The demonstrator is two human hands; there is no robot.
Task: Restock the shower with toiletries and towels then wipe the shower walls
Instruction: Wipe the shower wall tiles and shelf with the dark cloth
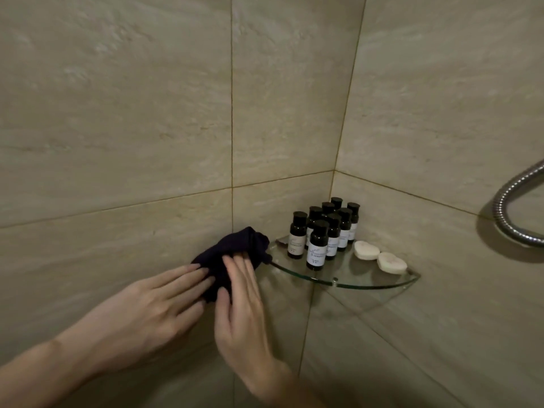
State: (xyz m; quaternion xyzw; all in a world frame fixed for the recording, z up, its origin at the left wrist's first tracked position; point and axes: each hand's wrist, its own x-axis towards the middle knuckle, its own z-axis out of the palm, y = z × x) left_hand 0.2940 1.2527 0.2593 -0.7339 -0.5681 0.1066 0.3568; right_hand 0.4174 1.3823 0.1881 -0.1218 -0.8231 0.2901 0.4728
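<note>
A dark cloth [235, 251] is bunched against the beige tiled shower wall [117, 142], just left of a glass corner shelf [368, 282]. My left hand [156, 301] lies with straight fingers pressing the cloth's lower left side. My right hand [241, 301] presses flat on the cloth's lower right, fingers straight and pointing up. Several small dark toiletry bottles [319, 240] with white labels stand upright on the shelf. Two white soap bars [379, 257] lie to their right on the glass.
A metal shower hose [506, 213] loops down the right wall. The shelf's curved front edge juts out close to my right hand. Tile joints cross the wall above and beside the cloth.
</note>
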